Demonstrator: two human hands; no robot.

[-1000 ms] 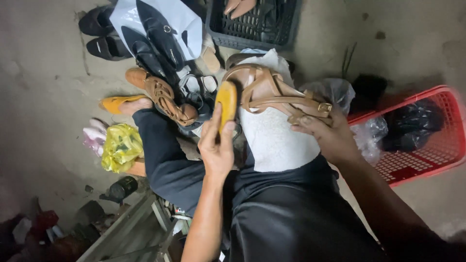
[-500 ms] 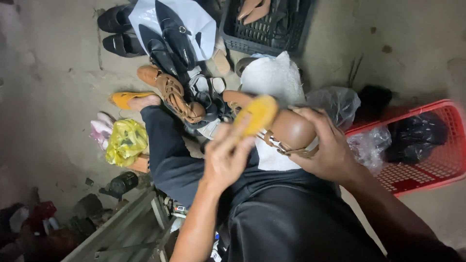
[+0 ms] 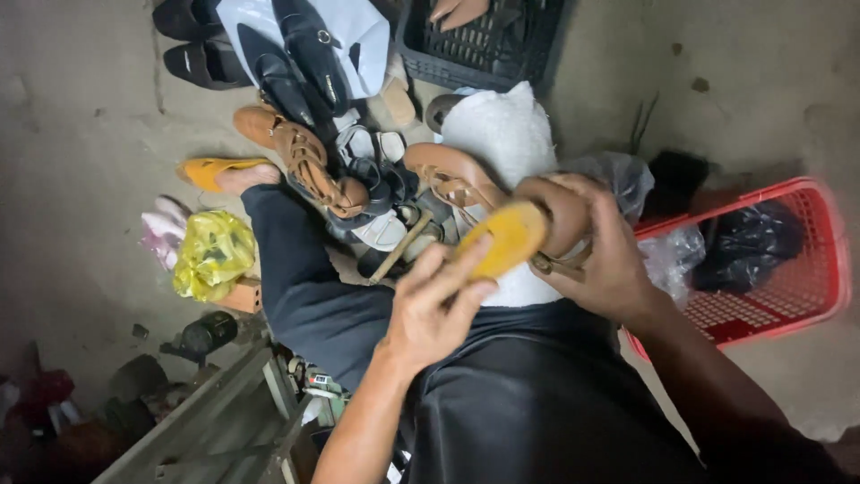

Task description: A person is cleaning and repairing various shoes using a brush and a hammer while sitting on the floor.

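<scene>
I sit with a brown strappy sandal [image 3: 457,175] held over my lap. My right hand [image 3: 596,246] grips its heel end and straps from the right. A yellow sponge-like pad [image 3: 503,237] lies against the sandal, and my left hand [image 3: 434,305] holds it by its near end with fingers stretched along it. Under the sandal a white cloth [image 3: 506,134] rests on my knee.
Several shoes lie piled ahead: a tan woven sandal [image 3: 300,157], black shoes on a pale bag [image 3: 313,54]. A black crate [image 3: 488,40] stands behind, a red basket [image 3: 770,269] with dark bags at right, a yellow plastic bag [image 3: 210,251] at left.
The sandal has been turned from lying flat on the white cloth to a raised angle. My left hand brought the yellow pad down and rightward onto it.
</scene>
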